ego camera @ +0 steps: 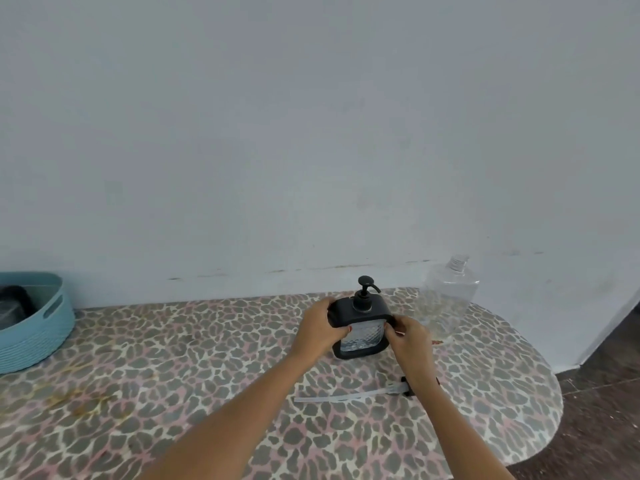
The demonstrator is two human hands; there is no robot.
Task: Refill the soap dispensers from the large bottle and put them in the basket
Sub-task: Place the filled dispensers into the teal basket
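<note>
2 hands grip the black soap dispenser (362,327) standing on the patterned surface (173,375): left hand (318,329) on its left side, right hand (408,337) on its right.

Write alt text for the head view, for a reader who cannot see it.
A soap dispenser, gripped by the left hand and right hand, stands on a patterned table; clear bottle at right, blue basket far left.

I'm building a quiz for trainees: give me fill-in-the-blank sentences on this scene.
The left hand and right hand hold the soap dispenser, whose pump is ____ in colour.
The large bottle has no ____ on its neck.
The basket stands far to the dispenser's ____.
Missing: black; cap; left.
</note>
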